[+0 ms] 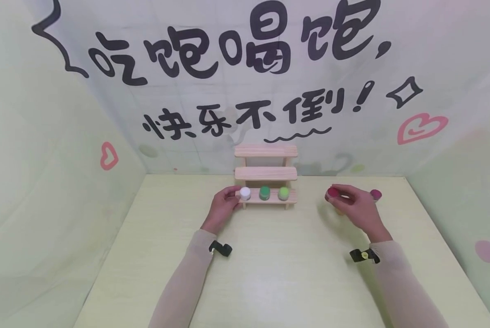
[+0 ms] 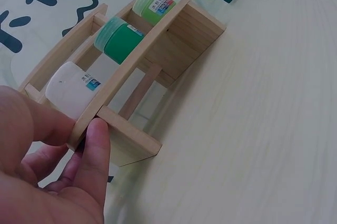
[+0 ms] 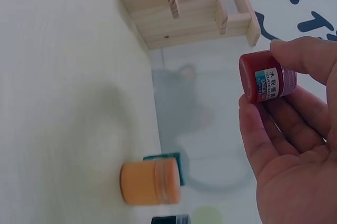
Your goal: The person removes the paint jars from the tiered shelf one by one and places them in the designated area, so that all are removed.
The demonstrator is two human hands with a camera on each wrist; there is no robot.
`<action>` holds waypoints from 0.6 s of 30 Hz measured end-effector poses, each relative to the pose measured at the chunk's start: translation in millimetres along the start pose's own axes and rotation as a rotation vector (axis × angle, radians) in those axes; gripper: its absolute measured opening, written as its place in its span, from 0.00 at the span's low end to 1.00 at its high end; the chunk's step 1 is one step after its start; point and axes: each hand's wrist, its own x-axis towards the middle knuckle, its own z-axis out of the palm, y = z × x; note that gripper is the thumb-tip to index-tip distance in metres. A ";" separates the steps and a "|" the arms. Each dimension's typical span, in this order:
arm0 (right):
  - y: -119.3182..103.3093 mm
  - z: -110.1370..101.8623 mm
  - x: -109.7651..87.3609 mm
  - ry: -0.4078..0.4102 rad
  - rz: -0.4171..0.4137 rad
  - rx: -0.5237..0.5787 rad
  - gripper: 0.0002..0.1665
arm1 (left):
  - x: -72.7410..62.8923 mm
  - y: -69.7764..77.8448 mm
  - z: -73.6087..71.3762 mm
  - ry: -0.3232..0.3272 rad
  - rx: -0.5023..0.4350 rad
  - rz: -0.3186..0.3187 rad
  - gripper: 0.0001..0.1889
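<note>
My left hand (image 1: 221,208) pinches the left end of the bottom step of a small three-step wooden display stand (image 1: 266,173), thumb and fingers around the board's end in the left wrist view. In a row on that step stand a white paint jar (image 1: 245,194), a green paint jar (image 2: 119,40) and a light green paint jar (image 1: 283,193). To the right of the stand, my right hand (image 1: 360,210) holds a red paint jar (image 3: 268,76) above the table between thumb and fingers. Its label faces the right wrist camera.
Below the right hand, an orange paint jar (image 3: 150,182) stands on the table, with a dark-coloured jar (image 3: 170,219) close by. A jar with a magenta lid (image 1: 375,195) shows behind that hand. Printed cloth walls (image 1: 187,157) enclose the pale table (image 1: 269,273) at the back and sides.
</note>
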 end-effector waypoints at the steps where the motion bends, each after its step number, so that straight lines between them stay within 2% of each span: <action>1: 1.3 -1.9 -1.4 0.007 -0.003 -0.012 0.29 | 0.1 0.0 -0.2 -0.001 0.000 0.000 0.18; 9: 15.9 -20.0 -10.4 0.073 0.004 -0.129 0.30 | -0.6 1.6 -0.3 -0.012 0.006 -0.003 0.18; 18: 34.3 -45.6 -21.4 0.137 0.004 -0.072 0.28 | 1.1 1.2 -1.4 -0.012 0.019 -0.009 0.18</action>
